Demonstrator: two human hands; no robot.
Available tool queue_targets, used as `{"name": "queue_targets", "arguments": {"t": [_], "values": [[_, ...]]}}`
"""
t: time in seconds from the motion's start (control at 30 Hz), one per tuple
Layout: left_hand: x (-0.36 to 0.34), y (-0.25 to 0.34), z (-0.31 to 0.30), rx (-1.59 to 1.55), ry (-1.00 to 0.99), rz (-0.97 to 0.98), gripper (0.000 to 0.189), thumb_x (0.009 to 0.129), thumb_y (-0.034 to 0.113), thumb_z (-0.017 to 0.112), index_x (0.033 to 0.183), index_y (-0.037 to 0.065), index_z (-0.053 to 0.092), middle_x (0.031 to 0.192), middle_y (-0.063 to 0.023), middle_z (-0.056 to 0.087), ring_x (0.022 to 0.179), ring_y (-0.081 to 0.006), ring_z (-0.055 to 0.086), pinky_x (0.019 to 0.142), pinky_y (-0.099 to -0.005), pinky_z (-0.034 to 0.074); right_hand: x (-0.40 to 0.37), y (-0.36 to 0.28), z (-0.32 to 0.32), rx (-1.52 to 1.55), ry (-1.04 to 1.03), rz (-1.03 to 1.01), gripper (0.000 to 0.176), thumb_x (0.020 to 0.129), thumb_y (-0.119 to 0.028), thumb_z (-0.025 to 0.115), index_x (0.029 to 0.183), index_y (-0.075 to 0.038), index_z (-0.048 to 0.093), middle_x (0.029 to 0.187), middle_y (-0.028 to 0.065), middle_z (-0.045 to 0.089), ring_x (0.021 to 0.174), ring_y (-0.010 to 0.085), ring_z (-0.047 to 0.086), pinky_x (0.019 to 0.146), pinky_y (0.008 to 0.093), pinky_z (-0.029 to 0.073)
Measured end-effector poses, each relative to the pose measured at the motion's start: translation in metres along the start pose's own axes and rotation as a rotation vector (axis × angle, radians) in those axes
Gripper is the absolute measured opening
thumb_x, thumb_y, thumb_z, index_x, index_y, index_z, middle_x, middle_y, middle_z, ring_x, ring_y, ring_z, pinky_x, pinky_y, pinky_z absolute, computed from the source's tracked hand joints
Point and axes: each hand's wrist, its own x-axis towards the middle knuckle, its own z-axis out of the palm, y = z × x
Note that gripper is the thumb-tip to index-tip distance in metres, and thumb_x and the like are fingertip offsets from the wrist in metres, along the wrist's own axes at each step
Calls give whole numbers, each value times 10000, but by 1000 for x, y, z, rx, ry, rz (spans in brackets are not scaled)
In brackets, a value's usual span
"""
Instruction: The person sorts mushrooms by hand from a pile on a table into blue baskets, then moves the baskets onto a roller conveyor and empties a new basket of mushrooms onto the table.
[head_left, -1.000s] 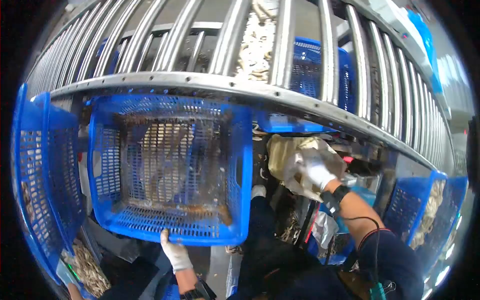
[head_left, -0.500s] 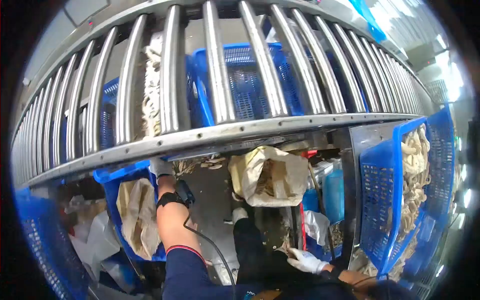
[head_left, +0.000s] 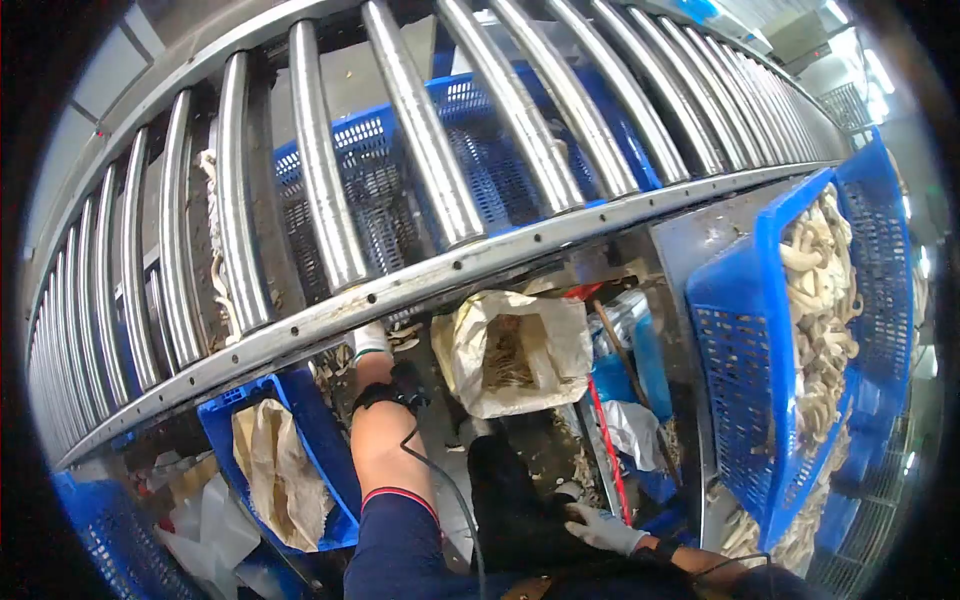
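My left hand (head_left: 370, 340), in a white glove with a black wrist band, reaches up under the steel edge rail (head_left: 450, 280) of the roller conveyor. Its fingers are hidden behind the rail, just above the rim of a blue crate (head_left: 320, 440) lined with a tan sack. My right hand (head_left: 600, 527), also gloved, lies low on my dark trouser leg and holds nothing. An open tan sack (head_left: 510, 350) with pale scraps stands on the floor between the two hands.
Steel rollers (head_left: 420, 140) fill the upper view, with a blue mesh basket (head_left: 380, 190) visible beneath them. At the right a blue basket (head_left: 740, 340) holds pale mushrooms (head_left: 825, 290). Bags and scraps litter the floor below.
A second ago my left hand held an empty blue basket's rim and my right hand touched the sack. Now the left is under the rail, shifted slightly right, and the right rests on my leg.
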Motion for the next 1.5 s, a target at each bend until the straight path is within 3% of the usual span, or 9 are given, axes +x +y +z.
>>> {"name": "queue_targets", "arguments": {"t": [0.33, 0.43, 0.57, 0.63, 0.87, 1.0, 1.23, 1.37, 1.5], "values": [[-115, 50, -36, 141, -414, -279, 423, 892, 319, 550, 1211, 43, 573, 1189, -127, 617, 1064, -234, 582, 923, -331, 451, -41, 59, -3, 80, 132, 68, 605, 937, -416, 492, 1368, -4, 392, 1279, 248, 538, 1213, 330, 519, 1005, 375, 399], [-229, 62, -9, 346, -342, -573, 295, 928, 383, 544, 1042, 121, 618, 834, -9, 616, 734, -154, 569, 660, -294, 452, -58, 77, 7, 53, 60, 54, 600, 937, -426, 481, 1384, -37, 389, 1296, 239, 536, 1205, 339, 527, 1003, 396, 400], [-350, 62, -2, 748, -703, -601, 472, 945, 320, 499, 1306, 16, 530, 1283, -92, 563, 1129, -198, 521, 987, -326, 383, -103, 94, 7, 35, 241, -189, 573, 935, -370, 519, 1375, -23, 396, 1283, 228, 553, 1196, 328, 540, 1006, 390, 412], [-378, 6, -22, 832, -866, -680, 527, 946, 365, 501, 1312, -14, 511, 1254, -91, 574, 1048, -193, 552, 908, -314, 436, -132, 113, 6, 142, 269, -256, 540, 947, -348, 531, 1359, -24, 401, 1273, 229, 550, 1203, 338, 526, 999, 392, 413], [-530, -22, 6, 1037, -1185, 111, 511, 911, 380, 564, 1253, 0, 545, 1118, -129, 627, 1068, -212, 571, 910, -329, 446, -242, 219, 31, 548, 253, -530, 622, 950, -266, 557, 1429, 24, 286, 1368, 174, 462, 1251, 229, 456, 1045, 346, 363], [-644, 26, 67, 1101, -1201, -53, 469, 927, 403, 549, 1104, -23, 634, 829, -62, 653, 736, -159, 585, 655, -318, 478, -298, 307, 58, 611, 398, -529, 584, 947, -273, 555, 1394, 41, 348, 1379, 171, 460, 1279, 225, 431, 1081, 337, 327], [-827, 22, 143, 1129, -1811, 107, 499, 911, 401, 584, 1170, -24, 609, 913, -70, 678, 821, -152, 602, 761, -293, 487, -401, 437, 123, 979, 722, -499, 612, 959, -315, 535, 1403, 51, 326, 1398, 173, 442, 1281, 238, 420, 1071, 348, 330], [-937, 28, 199, 1113, -1584, 162, 422, 888, 350, 598, 1068, -32, 615, 853, -106, 664, 807, -236, 623, 754, -360, 486, -396, 495, 154, 1095, 902, -536, 486, 969, -223, 530, 1361, 38, 407, 1294, 128, 530, 1166, 179, 497, 1007, 300, 382], [-980, -7, 261, 990, -1736, 1215, 421, 834, 296, 637, 1134, 7, 571, 1032, -198, 622, 964, -340, 599, 855, -418, 461, -428, 500, 121, 919, 1062, -440, 463, 921, -243, 540, 1282, 44, 492, 1218, 159, 589, 1150, 216, 531, 999, 318, 394]]}}
